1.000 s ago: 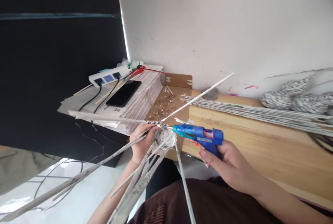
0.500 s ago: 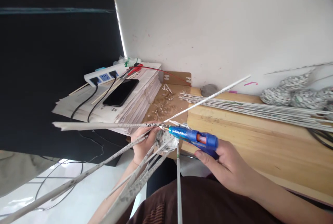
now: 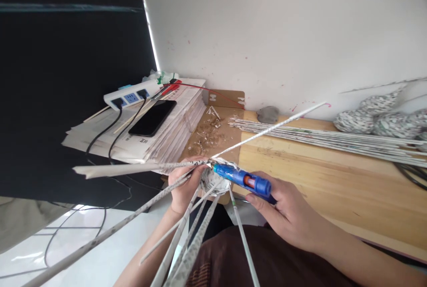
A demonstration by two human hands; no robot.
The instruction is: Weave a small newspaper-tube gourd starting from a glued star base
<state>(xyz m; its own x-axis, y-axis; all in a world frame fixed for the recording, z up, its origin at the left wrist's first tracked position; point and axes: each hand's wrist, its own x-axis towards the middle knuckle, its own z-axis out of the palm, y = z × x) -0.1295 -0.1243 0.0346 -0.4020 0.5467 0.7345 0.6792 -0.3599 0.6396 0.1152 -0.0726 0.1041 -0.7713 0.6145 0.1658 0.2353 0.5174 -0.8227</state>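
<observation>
From here the weave (image 3: 210, 182) looks part-made, rods (image 3: 243, 236) jutting out unwoven; the left hand (image 3: 184, 187) pinches one, the right hand (image 3: 285, 209) grips a glue gun (image 3: 233, 176) close by.

One blue plastic glue gun (image 3: 232, 175), one black rectangular phone (image 3: 152, 118), one white plastic power strip (image 3: 130, 97), two black plugs (image 3: 117, 102).
</observation>
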